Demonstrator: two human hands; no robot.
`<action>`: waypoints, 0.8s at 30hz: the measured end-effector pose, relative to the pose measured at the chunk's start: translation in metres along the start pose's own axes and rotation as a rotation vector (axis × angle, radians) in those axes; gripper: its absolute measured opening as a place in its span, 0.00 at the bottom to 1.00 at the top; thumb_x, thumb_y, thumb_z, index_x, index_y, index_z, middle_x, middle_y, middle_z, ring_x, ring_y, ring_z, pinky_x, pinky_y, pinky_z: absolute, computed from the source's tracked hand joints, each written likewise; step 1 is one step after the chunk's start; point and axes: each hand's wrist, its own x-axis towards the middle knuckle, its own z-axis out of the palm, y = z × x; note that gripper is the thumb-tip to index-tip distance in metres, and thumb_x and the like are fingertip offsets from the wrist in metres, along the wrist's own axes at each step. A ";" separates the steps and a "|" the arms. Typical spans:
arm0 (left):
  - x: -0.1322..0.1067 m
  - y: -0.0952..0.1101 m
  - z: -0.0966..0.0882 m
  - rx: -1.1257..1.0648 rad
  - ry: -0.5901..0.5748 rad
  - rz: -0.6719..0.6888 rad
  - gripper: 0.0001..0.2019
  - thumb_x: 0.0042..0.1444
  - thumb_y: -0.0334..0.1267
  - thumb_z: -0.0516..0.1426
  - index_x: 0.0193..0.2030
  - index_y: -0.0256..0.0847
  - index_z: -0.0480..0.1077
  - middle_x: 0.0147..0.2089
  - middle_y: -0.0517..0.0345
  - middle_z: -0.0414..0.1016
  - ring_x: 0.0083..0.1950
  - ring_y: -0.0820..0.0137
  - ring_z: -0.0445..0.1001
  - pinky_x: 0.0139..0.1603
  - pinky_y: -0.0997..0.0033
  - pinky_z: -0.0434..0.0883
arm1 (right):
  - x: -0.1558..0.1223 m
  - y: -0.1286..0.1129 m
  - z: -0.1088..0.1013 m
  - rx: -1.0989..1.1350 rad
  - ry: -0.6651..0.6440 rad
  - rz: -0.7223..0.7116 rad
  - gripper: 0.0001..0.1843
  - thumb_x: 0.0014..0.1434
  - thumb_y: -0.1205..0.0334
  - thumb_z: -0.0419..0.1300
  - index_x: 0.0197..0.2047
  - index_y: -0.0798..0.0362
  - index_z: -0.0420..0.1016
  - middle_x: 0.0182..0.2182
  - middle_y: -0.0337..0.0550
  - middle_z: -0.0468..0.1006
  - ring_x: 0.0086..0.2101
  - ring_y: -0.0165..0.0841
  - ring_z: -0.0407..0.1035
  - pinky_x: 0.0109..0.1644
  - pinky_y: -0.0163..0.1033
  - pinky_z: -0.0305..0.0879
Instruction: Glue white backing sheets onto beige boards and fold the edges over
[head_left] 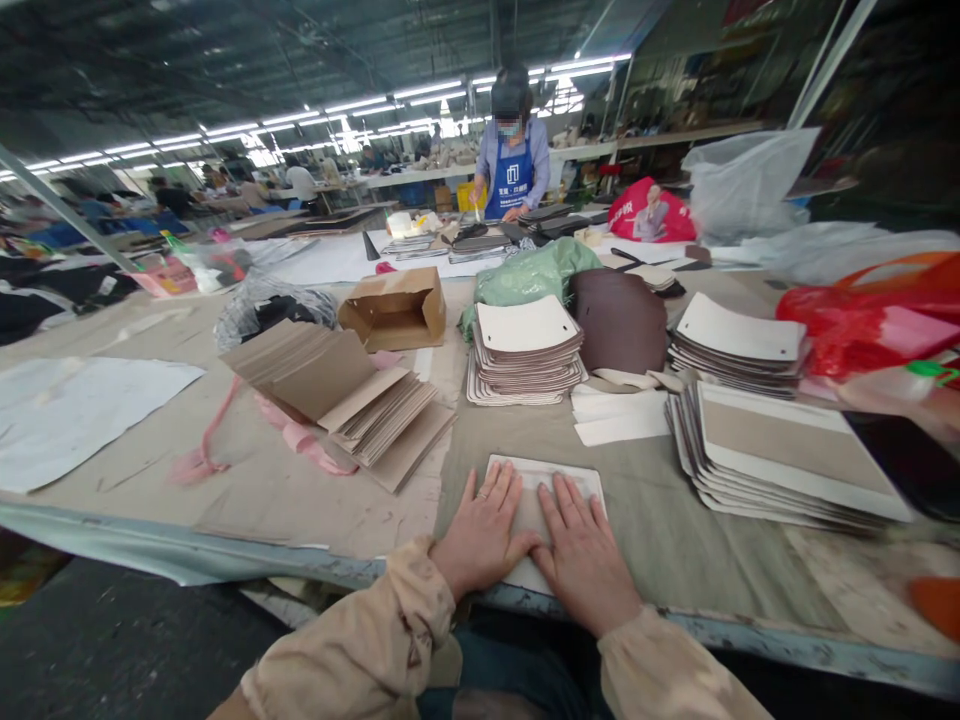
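Note:
A pale flat panel with a beige middle (529, 508) lies at the front edge of the table. My left hand (484, 530) rests flat on its left part, fingers stretched out, with a ring on one finger. My right hand (583, 545) presses flat on its right part, and the two thumbs meet near the middle. Much of the panel is hidden beneath both hands. To the right stands a stack of white-edged panels with a beige strip (795, 445). Beyond the hands is a stack of white and brown curved pieces (525, 345).
Brown cardboard sheets (360, 400) lean at the left, before an open cardboard box (397, 308). Another stack of curved pieces (739, 340), a dark phone-like slab (904, 460) and a red bag (862, 315) are at the right. A co-worker in a blue apron (514, 180) stands across the table.

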 end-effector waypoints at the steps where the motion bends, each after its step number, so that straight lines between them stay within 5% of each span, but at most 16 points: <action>1: 0.000 0.000 0.000 -0.003 0.003 -0.004 0.37 0.61 0.59 0.41 0.69 0.34 0.46 0.72 0.41 0.42 0.72 0.55 0.39 0.67 0.44 0.47 | 0.000 0.000 0.000 -0.001 -0.001 0.001 0.35 0.58 0.55 0.53 0.66 0.59 0.55 0.67 0.55 0.47 0.65 0.45 0.43 0.65 0.57 0.43; 8: 0.002 0.003 -0.001 0.013 0.012 -0.013 0.37 0.61 0.60 0.41 0.68 0.33 0.49 0.71 0.41 0.42 0.72 0.53 0.40 0.66 0.43 0.47 | -0.003 0.007 0.005 0.052 0.027 0.017 0.31 0.61 0.60 0.48 0.65 0.64 0.55 0.67 0.54 0.48 0.66 0.42 0.40 0.66 0.53 0.44; 12: 0.003 0.004 0.003 0.039 0.006 -0.020 0.35 0.62 0.55 0.43 0.68 0.32 0.48 0.72 0.41 0.41 0.72 0.53 0.39 0.66 0.42 0.46 | -0.003 0.012 -0.010 0.132 0.048 0.103 0.29 0.65 0.60 0.43 0.66 0.62 0.52 0.67 0.54 0.45 0.66 0.41 0.39 0.65 0.54 0.47; 17: 0.002 0.000 0.009 0.010 0.000 -0.017 0.31 0.64 0.50 0.42 0.69 0.35 0.45 0.72 0.44 0.41 0.72 0.54 0.38 0.66 0.42 0.45 | 0.017 -0.007 -0.033 0.198 0.038 0.045 0.33 0.66 0.50 0.43 0.68 0.61 0.47 0.68 0.52 0.43 0.66 0.40 0.36 0.67 0.54 0.40; 24: 0.003 -0.004 0.015 0.043 0.009 -0.013 0.31 0.61 0.42 0.45 0.69 0.35 0.46 0.72 0.47 0.41 0.72 0.55 0.40 0.67 0.45 0.45 | 0.035 -0.019 -0.014 0.291 -0.025 0.033 0.39 0.64 0.38 0.38 0.66 0.60 0.52 0.66 0.51 0.52 0.65 0.38 0.42 0.68 0.49 0.38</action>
